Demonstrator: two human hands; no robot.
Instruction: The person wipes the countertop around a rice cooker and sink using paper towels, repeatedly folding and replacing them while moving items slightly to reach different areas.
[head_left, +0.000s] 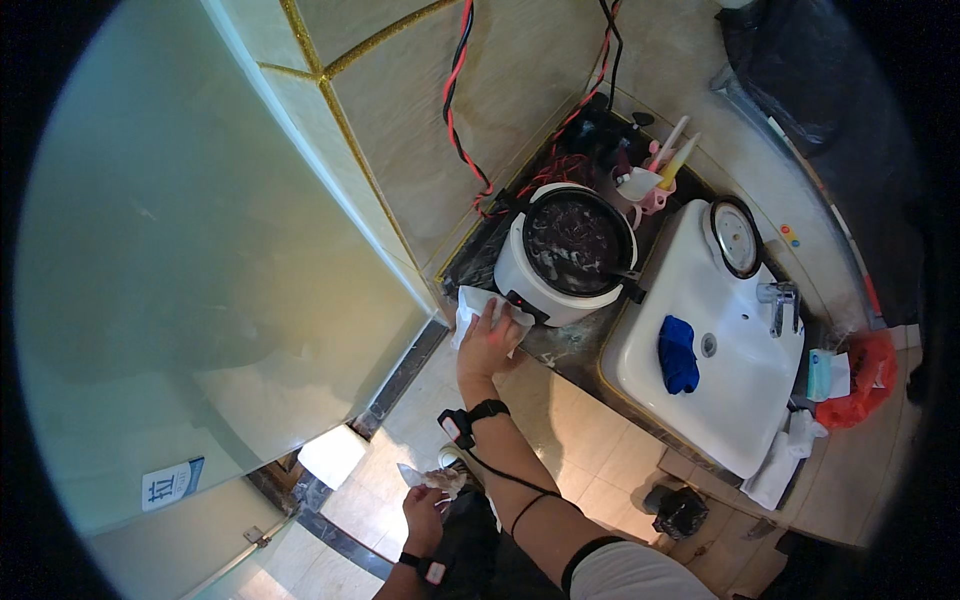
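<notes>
My right hand presses a white tissue against the lower front of a white rice cooker, beside its black control panel with a small red light. The cooker stands lidless on a dark stone counter. Dark liquid with pale foam fills its black inner pot, and a utensil handle rests over the rim. Lower down, my left hand pinches a crumpled, brown-stained tissue above the floor. Both wrists carry strapped devices.
A white sink with a blue cloth and chrome faucet adjoins the cooker. A round lid leans at its back corner. Red and black wires hang behind. A frosted glass door stands left; a small bin sits below.
</notes>
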